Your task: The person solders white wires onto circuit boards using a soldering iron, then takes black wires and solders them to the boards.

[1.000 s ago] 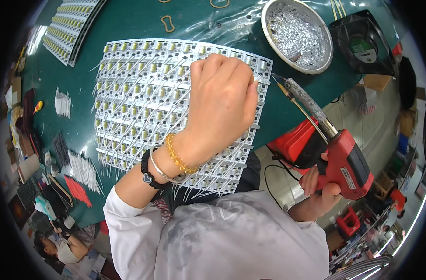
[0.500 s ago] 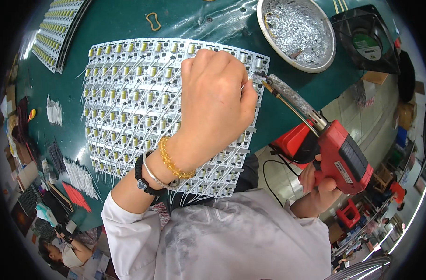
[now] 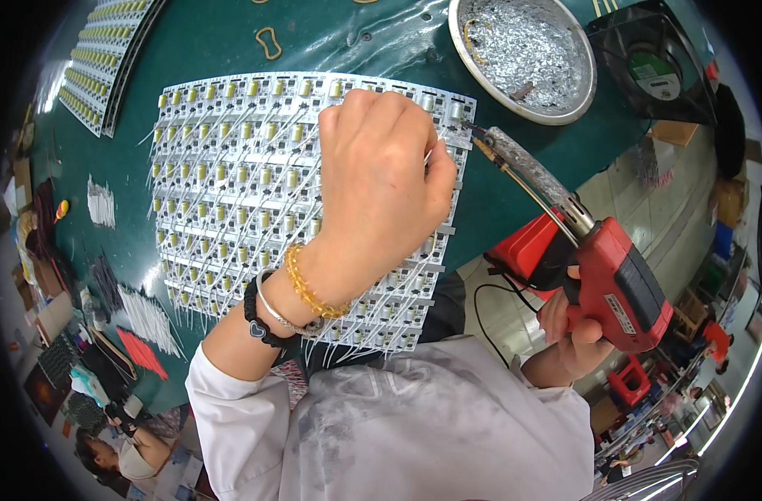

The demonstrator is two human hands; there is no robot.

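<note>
A panel of white circuit boards (image 3: 193, 171) lies on the green table, set with rows of yellow-and-silver cylindrical components and many thin white wires. My left hand (image 3: 385, 171) is closed in a pinch over the panel's right part. A white wire (image 3: 437, 144) shows at its thumb and forefinger; the rest of it is hidden. My right hand (image 3: 571, 321) grips a red and black soldering gun (image 3: 619, 288). Its tip, beside a thin feed tube, reaches the panel's upper right edge, close to my left fingertips.
A metal bowl (image 3: 588, 88) of silvery scraps and a black fan (image 3: 686, 79) stand at the far right. More board panels (image 3: 105, 63) are stacked at the far left. Bundles of white wires (image 3: 147, 317) and red wires (image 3: 141, 353) lie left. A person (image 3: 139, 447) sits at lower left.
The soldering tip has shifted slightly up and left along the panel's upper right edge. My left hand has moved a little left, still pinched.
</note>
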